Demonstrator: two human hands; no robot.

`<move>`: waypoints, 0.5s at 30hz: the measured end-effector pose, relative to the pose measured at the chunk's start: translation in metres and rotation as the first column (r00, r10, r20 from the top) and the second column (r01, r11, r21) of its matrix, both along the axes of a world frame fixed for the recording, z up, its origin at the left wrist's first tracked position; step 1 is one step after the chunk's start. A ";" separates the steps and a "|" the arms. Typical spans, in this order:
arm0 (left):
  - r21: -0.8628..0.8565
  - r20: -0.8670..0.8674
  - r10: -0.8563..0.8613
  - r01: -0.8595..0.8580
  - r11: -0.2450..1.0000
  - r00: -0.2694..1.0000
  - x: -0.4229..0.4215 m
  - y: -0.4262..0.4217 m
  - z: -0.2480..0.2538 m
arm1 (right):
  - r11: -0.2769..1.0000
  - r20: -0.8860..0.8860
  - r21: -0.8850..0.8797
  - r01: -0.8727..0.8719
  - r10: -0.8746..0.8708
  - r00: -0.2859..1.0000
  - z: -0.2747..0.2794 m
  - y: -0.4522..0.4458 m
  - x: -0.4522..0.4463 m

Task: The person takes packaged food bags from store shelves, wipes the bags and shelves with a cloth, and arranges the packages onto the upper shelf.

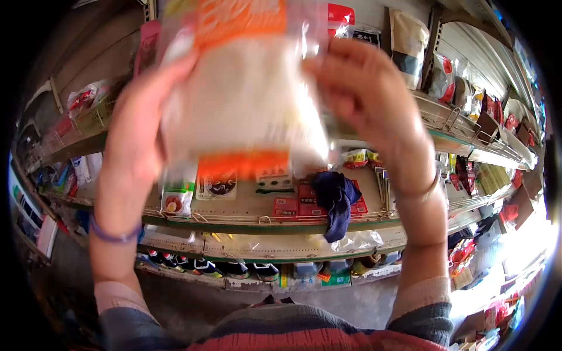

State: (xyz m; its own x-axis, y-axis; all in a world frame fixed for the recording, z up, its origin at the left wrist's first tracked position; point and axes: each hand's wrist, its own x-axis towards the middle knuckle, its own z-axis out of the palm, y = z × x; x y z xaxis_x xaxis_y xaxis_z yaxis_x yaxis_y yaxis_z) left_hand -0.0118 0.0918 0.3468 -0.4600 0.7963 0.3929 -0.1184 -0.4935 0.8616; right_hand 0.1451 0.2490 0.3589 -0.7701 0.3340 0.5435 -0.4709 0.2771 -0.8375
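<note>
Both my hands are raised and grip a clear plastic bag of pale contents (240,96) with orange label bands, held up before the shelves. My left hand (137,128) has the bag's left side, fingers curled round its edge. On the opposite edge, my right hand (369,88) closes over the upper right corner. Motion blurs the bag and the hands, so its lettering and exact contents cannot be made out. Below it, a dark blue cloth (336,202) hangs over the middle shelf's front edge, partly covering red flat packets (304,199).
Packets, including one with a dark round picture (216,184), lie on the middle shelf (246,219). Black-capped bottles (237,270) line the bottom shelf. A brown-and-black bag (407,47) stands at the upper right, beside wire shelf guards (451,120).
</note>
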 end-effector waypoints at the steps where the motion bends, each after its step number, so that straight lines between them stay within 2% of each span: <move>1: -0.004 -0.077 0.041 -0.042 0.999 0.996 -0.007 0.017 0.020 | 0.999 0.010 0.011 -0.029 0.029 1.000 0.015 0.023 -0.006; 2: -0.081 -0.099 -0.123 0.115 0.990 0.988 -0.013 0.032 0.039 | 0.998 0.021 0.024 -0.058 0.058 0.998 0.030 0.051 -0.012; 4: -0.139 -0.236 -0.173 0.143 0.980 0.956 -0.046 0.074 0.073 | 0.995 0.064 0.010 -0.100 0.099 0.993 0.058 0.088 -0.021; 5: -0.176 -0.292 -0.211 0.165 0.970 0.933 -0.055 0.092 0.085 | 1.000 0.059 0.007 -0.003 0.003 0.998 0.067 0.104 -0.028; 9: -0.235 -0.345 -0.007 -0.079 0.969 0.939 -0.055 0.160 0.105 | 0.925 0.086 0.063 0.376 -0.380 0.921 0.077 0.141 -0.044; 10: -0.238 -0.356 0.059 -0.152 0.959 0.933 -0.054 0.173 0.103 | 0.901 0.129 0.139 0.410 -0.427 0.895 0.080 0.155 -0.045; 12: -0.237 -0.484 0.128 -0.270 0.933 0.866 -0.055 0.194 0.095 | 0.885 0.128 0.133 0.446 -0.461 0.878 0.072 0.175 -0.045; 14: -0.223 -0.572 0.191 -0.375 0.900 0.798 -0.043 0.197 0.085 | 0.880 0.205 0.208 0.428 -0.467 0.860 0.064 0.193 -0.042; 15: -0.264 -0.612 0.158 -0.389 0.882 0.775 -0.042 0.198 0.081 | 0.890 0.196 0.255 0.379 -0.431 0.881 0.059 0.207 -0.041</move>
